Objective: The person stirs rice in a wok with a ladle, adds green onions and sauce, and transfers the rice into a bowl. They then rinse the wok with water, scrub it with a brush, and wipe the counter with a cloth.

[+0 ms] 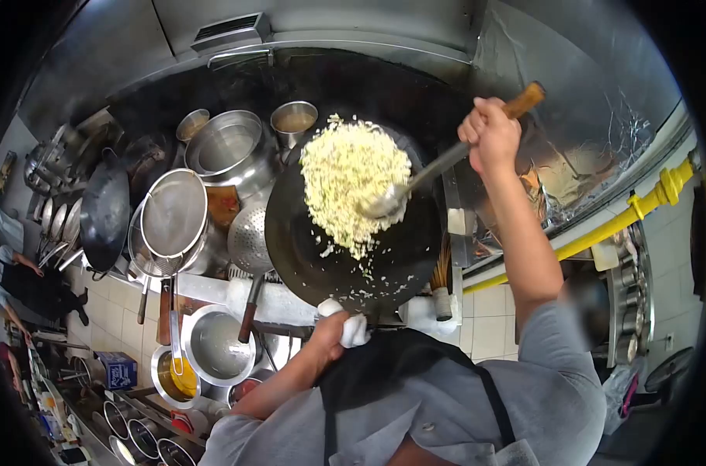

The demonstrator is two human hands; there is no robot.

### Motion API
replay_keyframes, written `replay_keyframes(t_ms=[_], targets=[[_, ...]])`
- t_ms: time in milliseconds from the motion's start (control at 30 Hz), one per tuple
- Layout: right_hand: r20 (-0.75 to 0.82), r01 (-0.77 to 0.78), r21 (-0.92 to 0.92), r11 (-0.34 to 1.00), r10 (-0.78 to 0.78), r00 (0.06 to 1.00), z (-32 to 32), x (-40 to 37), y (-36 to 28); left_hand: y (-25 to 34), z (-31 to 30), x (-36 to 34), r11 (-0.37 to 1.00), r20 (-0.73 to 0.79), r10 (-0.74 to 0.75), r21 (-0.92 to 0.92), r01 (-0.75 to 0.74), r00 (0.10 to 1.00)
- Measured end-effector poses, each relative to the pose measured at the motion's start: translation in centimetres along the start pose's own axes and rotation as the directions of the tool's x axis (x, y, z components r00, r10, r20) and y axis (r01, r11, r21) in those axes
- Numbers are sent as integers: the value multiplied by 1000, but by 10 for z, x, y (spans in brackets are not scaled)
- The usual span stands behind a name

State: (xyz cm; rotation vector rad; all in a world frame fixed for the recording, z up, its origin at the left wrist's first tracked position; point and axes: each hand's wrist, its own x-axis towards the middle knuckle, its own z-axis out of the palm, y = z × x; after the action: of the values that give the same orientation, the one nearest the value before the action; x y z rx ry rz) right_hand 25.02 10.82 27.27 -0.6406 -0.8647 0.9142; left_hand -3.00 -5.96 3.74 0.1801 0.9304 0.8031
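Observation:
A large dark wok [299,256] stands in front of me, with a heap of pale yellow-white chopped food [353,167] in its far half and loose bits scattered lower down. My right hand [493,136] is closed around the wooden-ended handle of a ladle [438,165]. The ladle's metal bowl rests in the right side of the heap and is slightly blurred. My left hand [331,338] is closed on a folded white cloth [354,329] at the wok's near rim. Whatever part of the wok lies under the cloth is hidden.
Left of the wok are a perforated skimmer [250,241], a round mesh strainer [174,213] and a steel pot [227,144]. A bowl [217,346] and a pot of yellow liquid [184,380] sit nearer. A bamboo brush [442,291] is at right, by a yellow pipe [594,221]. Another person [31,283] stands far left.

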Motion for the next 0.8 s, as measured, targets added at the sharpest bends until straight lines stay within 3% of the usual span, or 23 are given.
replay_keyframes(t_ms=[67,100,133,167,233,267,300,333,367,433,467,500,567,633,667,700,767,800], targets=[[-92,4,-64,998,-10,996,11,-44,13,12,30,2,990,-53,-39,134,46,998],[-111,64,-168,984,-83,990,12,-61,50,19,35,38,992,22,-113,62,112,993],[-141,31,-16,999,-33,990,4,-63,78,22,40,68,986,16,-32,164,29,999],[-151,63,-30,998,-67,986,0,-57,103,10,28,108,993,81,38,113,-47,996],[-126,108,-90,990,-119,985,1,-34,108,-11,21,101,983,12,110,149,-111,994],[-129,132,-133,982,-149,980,8,-25,89,-9,25,59,946,-128,54,325,-9,990],[-142,78,-75,994,-88,986,12,-17,64,-23,12,37,983,-107,25,186,-5,994],[-45,66,-3,998,-67,997,6,-13,41,-28,-7,25,991,-52,-15,133,21,999],[49,57,69,996,-60,997,5,-16,21,-15,11,-9,994,-9,106,32,-105,994],[-18,57,-42,997,-58,998,22,-53,17,12,39,-4,971,-40,-86,219,92,996],[-59,39,-64,997,-42,997,19,-62,47,17,33,40,988,89,-151,-7,152,985],[-107,19,-82,996,-28,994,11,-69,78,14,28,90,997,114,3,82,-13,993],[-133,60,-80,995,-70,989,1,-54,102,8,21,117,990,86,104,84,-111,991],[-123,161,-172,972,-183,975,0,-26,88,-6,10,80,989,1,34,147,-34,999],[-101,98,-92,991,-107,989,0,-18,63,-10,9,43,983,-128,59,182,-35,990],[-72,40,-6,999,-41,997,5,-11,37,-14,-14,30,992,52,-20,129,14,998],[-13,71,-111,991,-73,997,18,-32,-2,-7,1,3,996,77,71,43,-74,995],[-13,39,-77,996,-40,999,24,-49,-1,12,31,-6,984,-16,-23,174,25,1000]])
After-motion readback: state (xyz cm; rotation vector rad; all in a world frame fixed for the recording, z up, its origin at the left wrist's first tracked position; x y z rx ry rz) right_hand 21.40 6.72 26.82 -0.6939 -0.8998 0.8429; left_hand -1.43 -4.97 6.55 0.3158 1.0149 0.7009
